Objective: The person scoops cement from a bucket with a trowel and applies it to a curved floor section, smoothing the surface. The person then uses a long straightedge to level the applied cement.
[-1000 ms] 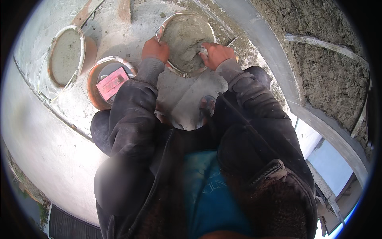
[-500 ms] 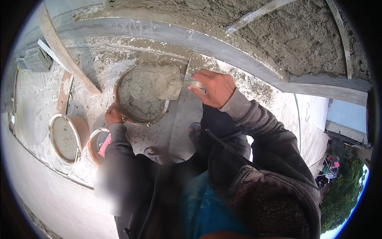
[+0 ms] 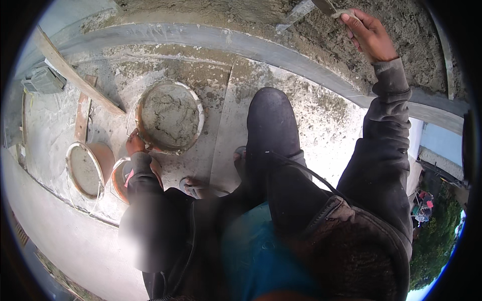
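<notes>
A round bucket (image 3: 201, 116) of wet grey mortar (image 3: 168, 115) stands on the floor at the centre left. My left hand (image 3: 134, 144) is closed on its near left edge, where the wire handle meets the rim. Up at the top right, my right hand (image 3: 370, 36) grips a trowel (image 3: 325, 6) by its handle. The trowel's blade is mostly cut off by the picture's upper edge. Behind that hand lies the wall's rough mortar coat (image 3: 241, 11).
Left of my left arm are a pale bucket of grey mix (image 3: 105, 160) and an orange bucket (image 3: 119, 180). A long curved board (image 3: 75, 70) leans near grey blocks (image 3: 46, 80). A metal strip (image 3: 295, 16) lies against the mortar; a ledge (image 3: 201, 37) runs below it.
My right hand has moved the trowel from over the mortar bucket up and right to the wall. The left hand has stayed on the bucket's edge.
</notes>
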`<action>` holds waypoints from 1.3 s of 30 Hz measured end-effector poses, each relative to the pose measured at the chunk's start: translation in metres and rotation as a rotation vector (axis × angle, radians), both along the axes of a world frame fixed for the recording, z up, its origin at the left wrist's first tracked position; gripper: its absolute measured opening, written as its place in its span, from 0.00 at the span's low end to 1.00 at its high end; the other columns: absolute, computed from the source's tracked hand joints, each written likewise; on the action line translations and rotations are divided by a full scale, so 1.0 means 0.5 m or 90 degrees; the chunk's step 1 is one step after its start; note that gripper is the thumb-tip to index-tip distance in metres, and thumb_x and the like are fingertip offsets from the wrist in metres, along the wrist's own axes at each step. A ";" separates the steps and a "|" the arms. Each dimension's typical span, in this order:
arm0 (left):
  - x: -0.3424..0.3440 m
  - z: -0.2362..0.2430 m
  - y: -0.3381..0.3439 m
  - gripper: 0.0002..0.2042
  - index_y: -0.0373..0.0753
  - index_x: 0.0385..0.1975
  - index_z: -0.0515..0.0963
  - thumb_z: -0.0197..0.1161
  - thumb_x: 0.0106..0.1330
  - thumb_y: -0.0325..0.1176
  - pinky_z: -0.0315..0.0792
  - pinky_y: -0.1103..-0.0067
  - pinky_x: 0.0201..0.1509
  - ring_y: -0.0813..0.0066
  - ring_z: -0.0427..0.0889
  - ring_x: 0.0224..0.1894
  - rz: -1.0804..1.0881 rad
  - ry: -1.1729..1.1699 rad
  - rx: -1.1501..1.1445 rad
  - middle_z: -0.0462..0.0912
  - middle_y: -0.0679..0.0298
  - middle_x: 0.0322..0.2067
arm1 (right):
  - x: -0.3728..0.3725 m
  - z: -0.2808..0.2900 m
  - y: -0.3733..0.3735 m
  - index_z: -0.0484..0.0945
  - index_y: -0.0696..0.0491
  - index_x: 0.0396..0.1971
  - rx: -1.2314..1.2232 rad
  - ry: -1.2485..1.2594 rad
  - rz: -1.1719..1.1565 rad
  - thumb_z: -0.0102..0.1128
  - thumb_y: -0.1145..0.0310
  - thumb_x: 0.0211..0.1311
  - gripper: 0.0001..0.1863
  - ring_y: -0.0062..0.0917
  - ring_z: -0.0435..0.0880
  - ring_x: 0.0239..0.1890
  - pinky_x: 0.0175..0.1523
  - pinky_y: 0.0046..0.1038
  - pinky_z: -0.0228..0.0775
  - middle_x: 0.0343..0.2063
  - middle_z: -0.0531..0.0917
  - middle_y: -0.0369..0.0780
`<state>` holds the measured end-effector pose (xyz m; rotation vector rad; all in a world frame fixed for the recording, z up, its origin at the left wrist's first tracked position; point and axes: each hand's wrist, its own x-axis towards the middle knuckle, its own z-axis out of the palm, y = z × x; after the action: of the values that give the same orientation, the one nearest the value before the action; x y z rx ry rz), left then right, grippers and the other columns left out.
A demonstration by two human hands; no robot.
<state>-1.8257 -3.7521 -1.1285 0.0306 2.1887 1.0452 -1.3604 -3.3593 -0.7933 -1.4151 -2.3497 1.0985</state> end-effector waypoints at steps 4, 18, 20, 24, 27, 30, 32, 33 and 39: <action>0.019 0.030 0.040 0.17 0.45 0.50 0.79 0.46 0.65 0.36 0.77 0.67 0.23 0.63 0.78 0.30 0.064 -0.057 -0.022 0.80 0.60 0.35 | -0.069 -0.198 -0.079 0.76 0.55 0.44 0.124 -0.032 0.051 0.59 0.52 0.61 0.22 0.35 0.81 0.30 0.39 0.34 0.73 0.29 0.80 0.46; 0.022 -0.018 0.043 0.16 0.45 0.51 0.76 0.48 0.65 0.36 0.76 0.59 0.30 0.59 0.77 0.36 0.091 -0.107 0.008 0.78 0.58 0.39 | -0.358 -0.353 -0.163 0.66 0.51 0.51 0.384 -0.269 0.033 0.49 0.55 0.68 0.19 0.48 0.84 0.38 0.38 0.47 0.76 0.41 0.78 0.48; -0.042 -0.092 -0.032 0.15 0.45 0.49 0.76 0.49 0.65 0.37 0.76 0.59 0.30 0.60 0.77 0.36 0.006 -0.055 0.039 0.77 0.59 0.38 | -0.372 -0.347 -0.157 0.66 0.49 0.52 0.344 -0.318 0.034 0.48 0.55 0.69 0.18 0.48 0.84 0.38 0.39 0.47 0.76 0.42 0.78 0.48; -0.102 -0.177 -0.089 0.13 0.43 0.45 0.76 0.51 0.66 0.39 0.74 0.59 0.29 0.62 0.75 0.34 -0.166 0.063 0.033 0.76 0.60 0.34 | -0.207 -0.314 -0.122 0.67 0.43 0.55 0.307 -0.356 0.023 0.46 0.53 0.70 0.18 0.48 0.84 0.36 0.39 0.47 0.77 0.46 0.78 0.47; -0.073 -0.138 -0.059 0.12 0.43 0.44 0.75 0.53 0.66 0.41 0.74 0.59 0.29 0.62 0.75 0.32 -0.150 0.048 0.041 0.76 0.60 0.33 | -0.054 -0.334 -0.091 0.66 0.38 0.57 0.356 -0.397 0.028 0.45 0.52 0.70 0.18 0.48 0.84 0.35 0.37 0.48 0.77 0.45 0.78 0.44; -0.012 -0.051 0.007 0.13 0.43 0.45 0.75 0.53 0.67 0.41 0.74 0.58 0.29 0.63 0.75 0.32 -0.006 -0.092 0.051 0.76 0.60 0.33 | 0.014 -0.327 -0.059 0.65 0.38 0.55 0.408 -0.469 0.060 0.43 0.51 0.70 0.17 0.45 0.84 0.42 0.38 0.46 0.79 0.48 0.78 0.44; -0.024 -0.051 -0.014 0.13 0.43 0.45 0.75 0.53 0.67 0.41 0.74 0.58 0.30 0.63 0.75 0.33 -0.004 -0.077 0.049 0.76 0.60 0.33 | 0.011 -0.327 -0.041 0.65 0.37 0.54 0.421 -0.475 0.074 0.43 0.51 0.70 0.16 0.45 0.84 0.41 0.39 0.45 0.79 0.48 0.77 0.43; -0.028 -0.051 -0.023 0.13 0.43 0.46 0.75 0.53 0.67 0.41 0.74 0.58 0.30 0.63 0.75 0.33 0.006 -0.076 0.053 0.76 0.60 0.33 | 0.010 -0.325 -0.036 0.65 0.36 0.54 0.427 -0.481 0.081 0.43 0.51 0.70 0.16 0.45 0.84 0.41 0.39 0.45 0.79 0.49 0.77 0.42; -0.043 -0.075 -0.025 0.14 0.45 0.49 0.75 0.52 0.68 0.40 0.74 0.59 0.31 0.64 0.76 0.34 -0.022 -0.056 0.060 0.77 0.61 0.34 | 0.082 -0.301 -0.002 0.66 0.35 0.52 0.527 -0.483 0.105 0.48 0.52 0.68 0.15 0.43 0.84 0.42 0.39 0.44 0.80 0.47 0.77 0.39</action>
<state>-1.8474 -3.7646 -1.1660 0.0634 2.0527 1.1091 -1.3196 -3.3604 -0.9437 -1.4153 -2.8639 -0.5251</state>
